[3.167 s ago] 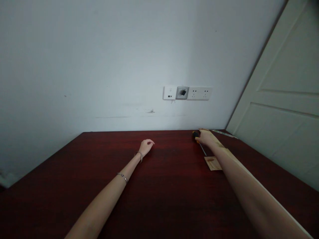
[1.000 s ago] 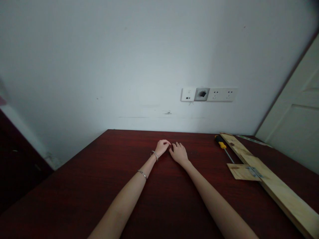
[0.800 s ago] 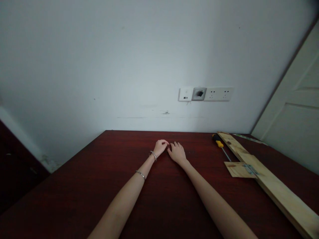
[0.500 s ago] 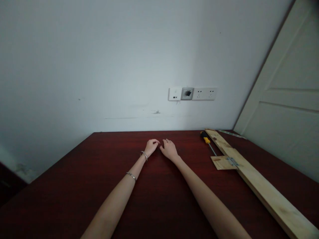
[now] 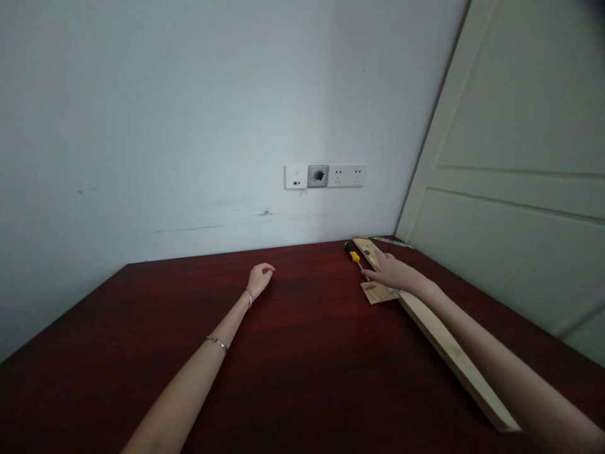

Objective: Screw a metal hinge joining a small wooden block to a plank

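Observation:
My left hand (image 5: 259, 279) rests over the dark red table (image 5: 293, 353), its fingers curled toward the thumb; whether something small sits in them cannot be made out. Two silver bracelets (image 5: 217, 342) are on that arm. My right hand (image 5: 396, 273) reaches over a long pale wooden board (image 5: 449, 347), fingers apart, with nothing visible in it. Just left of the fingers lies a screwdriver (image 5: 353, 253) with a black and yellow handle. A small thin wood piece (image 5: 376, 292) juts from the board's left side; the metal fitting at their joint is mostly hidden by the hand.
A white wall with sockets (image 5: 347, 176) and a dark plug (image 5: 319, 175) stands behind the table. A pale panelled door (image 5: 501, 189) borders the right side. A thin light strip (image 5: 393, 242) lies at the far right corner.
My right hand has left the table's middle and moved right, over the board. My left hand stays curled at about the same place. The view has turned to the right.

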